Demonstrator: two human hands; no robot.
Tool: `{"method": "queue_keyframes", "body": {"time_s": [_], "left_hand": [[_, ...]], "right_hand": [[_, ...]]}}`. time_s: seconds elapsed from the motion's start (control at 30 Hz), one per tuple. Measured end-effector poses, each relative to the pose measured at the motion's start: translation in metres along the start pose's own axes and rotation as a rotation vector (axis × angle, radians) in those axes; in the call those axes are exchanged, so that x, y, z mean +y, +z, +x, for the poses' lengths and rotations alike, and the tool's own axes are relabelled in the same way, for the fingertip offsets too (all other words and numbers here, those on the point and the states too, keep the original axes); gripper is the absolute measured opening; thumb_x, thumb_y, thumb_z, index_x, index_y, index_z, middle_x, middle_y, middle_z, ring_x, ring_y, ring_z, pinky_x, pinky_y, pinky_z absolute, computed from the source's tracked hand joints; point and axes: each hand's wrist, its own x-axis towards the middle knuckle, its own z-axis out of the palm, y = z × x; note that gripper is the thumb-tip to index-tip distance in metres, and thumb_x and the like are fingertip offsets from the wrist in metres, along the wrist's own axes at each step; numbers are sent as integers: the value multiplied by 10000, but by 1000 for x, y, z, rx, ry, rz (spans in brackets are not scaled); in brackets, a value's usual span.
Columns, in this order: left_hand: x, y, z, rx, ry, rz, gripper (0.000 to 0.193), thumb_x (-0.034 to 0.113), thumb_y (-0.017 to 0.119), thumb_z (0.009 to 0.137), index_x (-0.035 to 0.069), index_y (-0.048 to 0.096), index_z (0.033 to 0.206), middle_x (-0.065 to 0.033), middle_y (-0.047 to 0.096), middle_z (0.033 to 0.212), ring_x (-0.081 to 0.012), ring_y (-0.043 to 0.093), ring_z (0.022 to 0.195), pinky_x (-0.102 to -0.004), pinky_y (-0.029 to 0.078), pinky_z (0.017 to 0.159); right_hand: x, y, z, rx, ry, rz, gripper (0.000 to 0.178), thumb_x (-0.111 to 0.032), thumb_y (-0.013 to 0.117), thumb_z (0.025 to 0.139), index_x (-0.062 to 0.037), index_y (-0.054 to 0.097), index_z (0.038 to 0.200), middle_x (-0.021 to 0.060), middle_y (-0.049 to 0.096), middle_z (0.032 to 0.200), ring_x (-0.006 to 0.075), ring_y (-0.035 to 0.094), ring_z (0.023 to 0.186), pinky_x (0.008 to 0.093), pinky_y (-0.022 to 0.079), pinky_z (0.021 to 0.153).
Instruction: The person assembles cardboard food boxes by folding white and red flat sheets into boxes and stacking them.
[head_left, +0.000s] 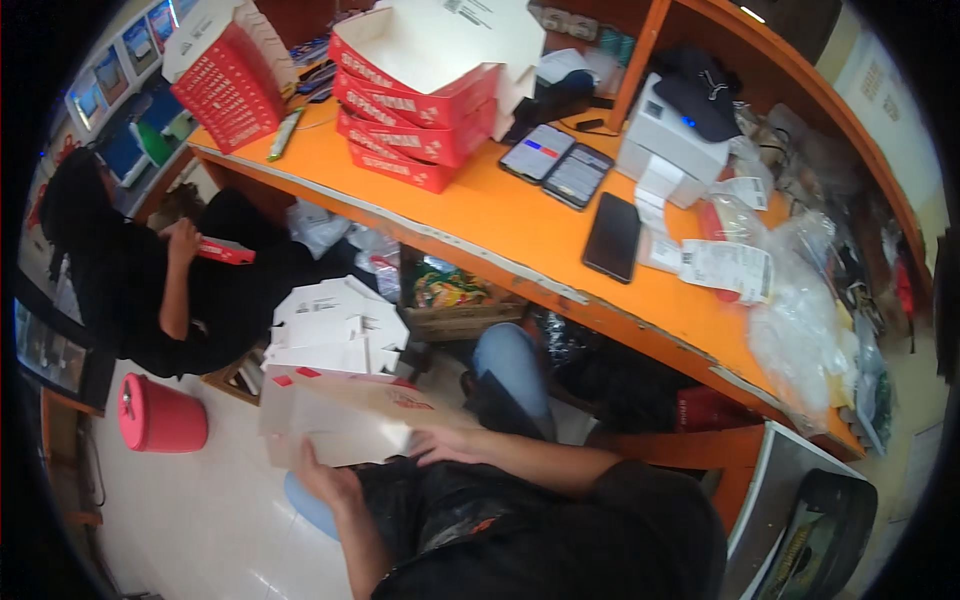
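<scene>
A partly folded cardboard box (345, 412), pale inside with red print on one flap, lies across my lap. My left hand (325, 478) grips its near edge, with the thumb up against the inner side. At the box's right end, my right hand (443, 445) holds the near corner, its fingers bent over the cardboard. Just beyond the box sits a stack of flat white cardboard blanks (335, 325).
An orange desk (480, 215) bears nested red boxes (415, 120), another red stack (225, 95), phones (612, 238), a label printer (675, 140) and plastic bags (800, 310). A pink lidded bin (165, 412) stands on the floor. At left, a seated person (140, 270) holds a red piece.
</scene>
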Motion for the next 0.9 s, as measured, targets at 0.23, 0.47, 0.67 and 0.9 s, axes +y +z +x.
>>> {"method": "queue_keyframes", "body": {"time_s": [0.23,0.47,0.67,0.9], "left_hand": [[9,28,-31,-620,957,588,392,284,432,1074,55,453,1391,-193,539,1347,-349,553,1207,-478,421,1040],[-6,31,-70,-562,864,475,590,539,356,1042,50,485,1345,-206,583,1247,-390,552,1190,-511,422,1021],[22,39,-77,-470,934,944,656,627,339,1015,50,558,1237,-228,529,1282,-353,551,1163,-457,461,962],[39,26,-66,-586,847,648,699,681,378,976,42,638,1090,-189,601,1141,-366,597,1026,-447,491,897]], "right_hand": [[-49,61,-78,-398,-557,23,523,-325,586,1013,-25,439,1415,111,538,1358,254,589,1196,431,542,948],[-74,76,-94,-214,-414,57,343,-108,655,945,-55,540,1265,86,605,1241,199,632,1113,375,577,880],[-37,81,-76,-153,-502,125,335,-11,714,874,-38,602,1188,70,658,1138,187,651,1061,326,554,862],[-73,96,-110,-223,-577,136,450,11,720,868,-16,526,1273,105,622,1199,210,629,1116,371,575,938]]}}
